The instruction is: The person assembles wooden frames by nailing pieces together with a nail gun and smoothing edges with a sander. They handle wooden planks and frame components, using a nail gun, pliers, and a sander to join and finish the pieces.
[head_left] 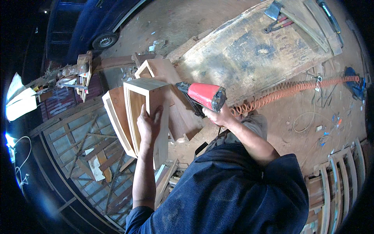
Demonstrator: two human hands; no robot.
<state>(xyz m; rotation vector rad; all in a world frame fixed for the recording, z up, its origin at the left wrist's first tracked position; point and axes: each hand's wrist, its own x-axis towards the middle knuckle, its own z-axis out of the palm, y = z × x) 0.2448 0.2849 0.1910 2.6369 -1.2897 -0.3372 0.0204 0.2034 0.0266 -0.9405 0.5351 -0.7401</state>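
Note:
My left hand (149,126) grips the long edge of a pale wooden drawer box (163,134), which stands tilted on its side with its hollow facing left. In my right hand (220,116) is a red and black nail gun (204,94), held by its handle. The gun's nose points left, close to the box's upper right corner; whether it touches cannot be made out. An orange coiled air hose (269,98) runs away to the right from behind my right hand. Another wooden drawer box (117,107) leans just left of the held one.
More wooden boxwork (181,113) lies behind the held box. A worn board (241,50) at the far right carries an axe (274,10) and red-handled pliers (278,26). Slatted wooden frames (335,183) stand lower right. A blue vehicle (83,27) is parked far left.

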